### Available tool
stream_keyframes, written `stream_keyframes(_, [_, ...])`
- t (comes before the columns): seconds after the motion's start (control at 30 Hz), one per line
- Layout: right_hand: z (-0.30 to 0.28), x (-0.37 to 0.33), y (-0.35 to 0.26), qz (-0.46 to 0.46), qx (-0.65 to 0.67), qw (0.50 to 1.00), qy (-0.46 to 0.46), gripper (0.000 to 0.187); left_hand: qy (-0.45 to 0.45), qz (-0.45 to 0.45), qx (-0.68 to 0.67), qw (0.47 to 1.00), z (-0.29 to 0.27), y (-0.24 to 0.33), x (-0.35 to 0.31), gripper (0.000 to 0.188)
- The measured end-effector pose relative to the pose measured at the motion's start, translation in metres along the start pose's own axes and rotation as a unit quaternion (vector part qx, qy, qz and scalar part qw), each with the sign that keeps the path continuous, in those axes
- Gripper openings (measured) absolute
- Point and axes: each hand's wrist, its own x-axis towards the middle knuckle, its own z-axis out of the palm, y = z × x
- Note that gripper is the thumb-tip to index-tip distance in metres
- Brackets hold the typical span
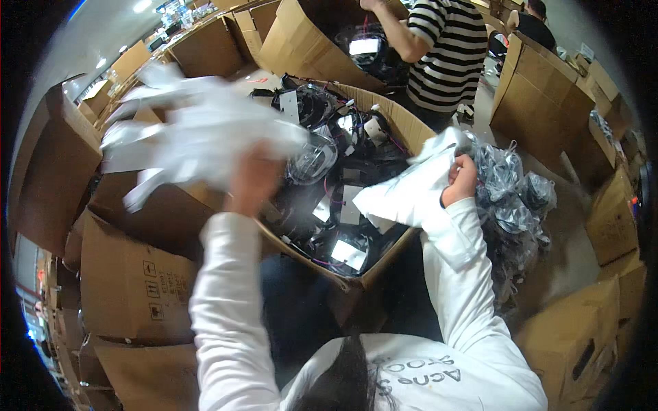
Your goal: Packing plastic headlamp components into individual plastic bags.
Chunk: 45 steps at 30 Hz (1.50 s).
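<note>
My left hand (252, 179) is raised over the left side of an open cardboard box (384, 257) and grips a bunch of white plastic bags (192, 133), blurred by motion. My right hand (460, 179) holds another white bag (410, 195) at the box's right rim. The box is filled with black coiled cables in clear bags (322, 154) bearing white labels.
A heap of clear-bagged black cables (510, 188) lies right of the box. Brown cartons (130, 288) crowd the left, and more stand at the right (548, 103). A person in a striped shirt (449, 51) works at another open box (308, 41) behind.
</note>
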Motion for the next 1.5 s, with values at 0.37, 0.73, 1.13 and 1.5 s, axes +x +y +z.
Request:
stream_keyframes(0.37, [0.0,-0.06,-0.01,-0.062,-0.045,0.989,-0.123,0.006,-0.357,-0.141,-0.454,0.804,0.115,0.121,-0.074,0.053])
stream_keyframes(0.73, [0.063,-0.051,0.048,-0.012,-0.048,0.982,-0.183,0.008,-0.351,-0.249,-0.556,0.711,0.089,0.114,-0.042,0.046])
stream_keyframes(1.13, [0.1,-0.054,0.155,0.117,-0.134,0.956,-0.232,0.022,0.282,-0.136,-0.475,0.823,0.034,0.011,-0.023,0.035])
stream_keyframes(1.5, [0.042,-0.094,0.076,0.082,-0.36,0.852,-0.37,0.036,-0.243,0.154,-0.163,0.944,0.007,0.189,-0.154,0.033])
